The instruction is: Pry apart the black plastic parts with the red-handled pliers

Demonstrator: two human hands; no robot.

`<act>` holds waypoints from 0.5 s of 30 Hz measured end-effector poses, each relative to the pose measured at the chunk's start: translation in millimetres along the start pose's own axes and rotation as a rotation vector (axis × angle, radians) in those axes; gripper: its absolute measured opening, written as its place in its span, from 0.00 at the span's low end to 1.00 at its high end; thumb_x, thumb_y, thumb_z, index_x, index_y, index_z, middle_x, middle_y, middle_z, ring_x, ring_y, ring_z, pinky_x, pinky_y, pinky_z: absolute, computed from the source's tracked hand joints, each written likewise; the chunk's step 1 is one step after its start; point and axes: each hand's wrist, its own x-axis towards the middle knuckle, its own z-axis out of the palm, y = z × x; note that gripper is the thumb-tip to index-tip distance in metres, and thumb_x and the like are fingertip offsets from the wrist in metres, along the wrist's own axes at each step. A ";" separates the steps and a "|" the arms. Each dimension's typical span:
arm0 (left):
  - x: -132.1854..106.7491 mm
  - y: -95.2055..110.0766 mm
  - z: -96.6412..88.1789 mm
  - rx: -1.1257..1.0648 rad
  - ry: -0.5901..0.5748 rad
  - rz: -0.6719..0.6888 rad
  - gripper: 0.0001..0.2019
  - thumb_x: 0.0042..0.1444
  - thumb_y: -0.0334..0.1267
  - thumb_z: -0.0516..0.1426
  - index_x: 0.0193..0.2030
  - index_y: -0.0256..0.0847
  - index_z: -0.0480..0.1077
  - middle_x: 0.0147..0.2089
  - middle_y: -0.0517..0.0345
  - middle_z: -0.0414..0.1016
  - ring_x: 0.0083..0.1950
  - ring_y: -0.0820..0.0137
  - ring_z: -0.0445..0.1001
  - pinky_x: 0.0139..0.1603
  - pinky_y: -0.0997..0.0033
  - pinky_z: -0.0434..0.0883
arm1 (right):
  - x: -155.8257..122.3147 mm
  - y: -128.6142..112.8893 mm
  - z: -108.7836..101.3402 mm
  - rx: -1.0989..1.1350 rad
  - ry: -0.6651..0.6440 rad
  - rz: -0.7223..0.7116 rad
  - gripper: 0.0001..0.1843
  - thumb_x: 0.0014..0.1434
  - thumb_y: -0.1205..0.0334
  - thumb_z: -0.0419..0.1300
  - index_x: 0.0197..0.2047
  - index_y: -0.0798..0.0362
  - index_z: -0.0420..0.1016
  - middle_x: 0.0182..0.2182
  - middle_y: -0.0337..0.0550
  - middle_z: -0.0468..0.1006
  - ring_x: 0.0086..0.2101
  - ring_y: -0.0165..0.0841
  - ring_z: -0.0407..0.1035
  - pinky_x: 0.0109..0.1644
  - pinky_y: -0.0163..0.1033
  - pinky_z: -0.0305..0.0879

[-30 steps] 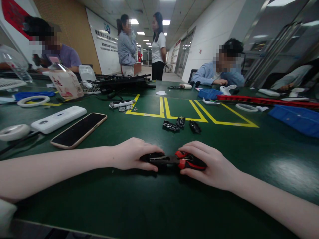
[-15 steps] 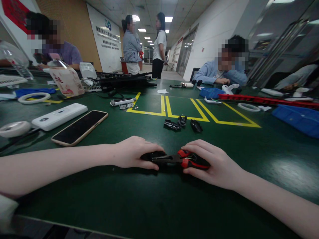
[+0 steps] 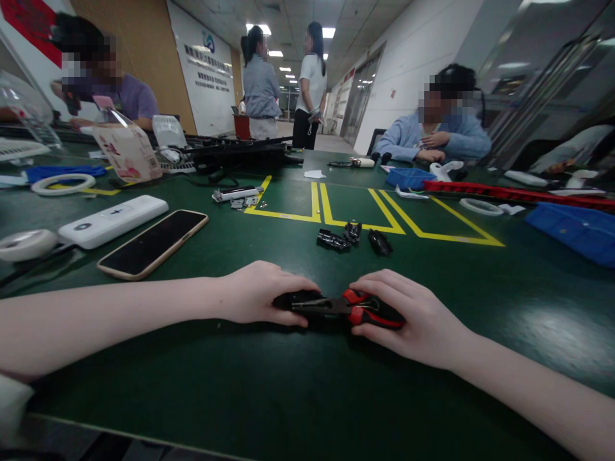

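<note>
My right hand [image 3: 408, 310] is closed round the red and black handles of a pair of long-nose pliers [image 3: 342, 306], whose jaws point left. Between the thumb and fingers of my left hand [image 3: 264, 294] is a dark black part [image 3: 286, 301], mostly hidden by the hand. The plier tips lie on or against this part; whether they grip it I cannot tell. Just beyond the hands, several shiny black plastic pieces [image 3: 334, 240] rest on the green table [image 3: 269, 384].
A phone [image 3: 154, 244] and a white device [image 3: 115, 221] lie to the left. Yellow tape outlines [image 3: 283, 216] mark the table ahead, beside small metal parts [image 3: 244, 202]. Blue trays [image 3: 576, 230] stand to the right. Other people sit across the table, and two stand behind it.
Both hands and the pliers keep almost the same place, with the plier jaws turned slightly. Across the table, the seated person at right has shifted their arms.
</note>
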 end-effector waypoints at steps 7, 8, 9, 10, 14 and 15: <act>0.2 1.5 0.6 0.014 0.018 -0.016 0.24 0.61 0.50 0.61 0.61 0.45 0.68 0.44 0.53 0.81 0.38 0.66 0.78 0.36 0.73 0.66 | 2.3 -2.2 0.1 0.006 0.006 0.015 0.19 0.60 0.53 0.65 0.52 0.52 0.73 0.43 0.50 0.80 0.41 0.41 0.76 0.42 0.46 0.76; 0.2 1.5 0.4 0.015 0.018 -0.015 0.24 0.61 0.50 0.61 0.61 0.45 0.68 0.44 0.53 0.81 0.38 0.66 0.78 0.36 0.73 0.66 | 2.0 -1.9 0.3 0.006 0.003 0.018 0.19 0.60 0.53 0.65 0.52 0.52 0.73 0.43 0.50 0.80 0.41 0.41 0.76 0.42 0.46 0.76; 0.1 1.5 0.1 0.015 0.015 -0.014 0.24 0.61 0.50 0.61 0.61 0.44 0.68 0.44 0.53 0.81 0.38 0.66 0.78 0.35 0.73 0.66 | 1.5 -1.3 0.6 0.006 0.000 0.018 0.19 0.61 0.52 0.64 0.52 0.51 0.72 0.43 0.51 0.80 0.41 0.42 0.76 0.42 0.46 0.76; 0.0 1.4 -0.3 0.013 0.011 -0.012 0.24 0.61 0.51 0.60 0.61 0.44 0.68 0.44 0.53 0.81 0.38 0.66 0.78 0.35 0.73 0.66 | 0.9 -0.5 1.0 0.006 0.000 0.015 0.20 0.61 0.52 0.64 0.53 0.51 0.72 0.44 0.51 0.80 0.42 0.42 0.76 0.42 0.46 0.76; -0.8 0.9 -2.2 0.010 -0.007 -0.010 0.25 0.61 0.52 0.59 0.62 0.44 0.68 0.44 0.53 0.81 0.37 0.66 0.78 0.34 0.73 0.66 | -3.0 3.4 2.7 -0.010 0.013 -0.009 0.20 0.63 0.51 0.63 0.54 0.50 0.70 0.44 0.50 0.79 0.42 0.41 0.75 0.43 0.46 0.75; -1.1 0.9 -2.7 0.010 -0.006 -0.011 0.26 0.61 0.53 0.59 0.62 0.44 0.67 0.43 0.53 0.81 0.36 0.66 0.78 0.34 0.73 0.66 | -3.9 4.3 2.8 -0.017 0.015 -0.013 0.20 0.63 0.51 0.62 0.54 0.51 0.70 0.44 0.50 0.79 0.43 0.41 0.75 0.43 0.46 0.75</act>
